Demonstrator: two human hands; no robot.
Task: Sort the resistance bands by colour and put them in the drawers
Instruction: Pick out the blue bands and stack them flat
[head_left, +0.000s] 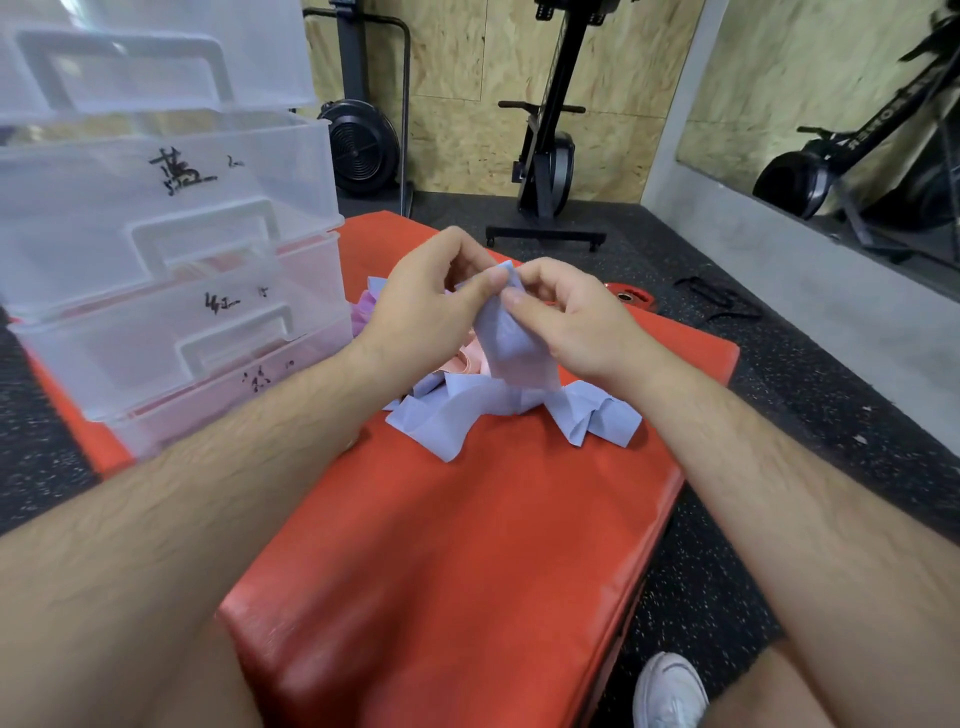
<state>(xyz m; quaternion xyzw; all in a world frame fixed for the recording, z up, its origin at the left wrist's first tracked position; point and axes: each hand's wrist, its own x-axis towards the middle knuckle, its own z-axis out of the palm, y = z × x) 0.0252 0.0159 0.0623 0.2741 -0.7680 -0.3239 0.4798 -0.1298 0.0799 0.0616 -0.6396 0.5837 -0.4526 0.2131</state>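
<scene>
The left hand and the right hand each pinch one pale blue flat elastic resistance band, which hangs between them. Just beneath the hands, on the red padded mat, lie a tangled heap of pale blue bands, too knotted to count, and one peach-pink band. Left of the left hand stand four stacked clear plastic drawers, three of them hand-marked in black, and their contents cannot be made out.
</scene>
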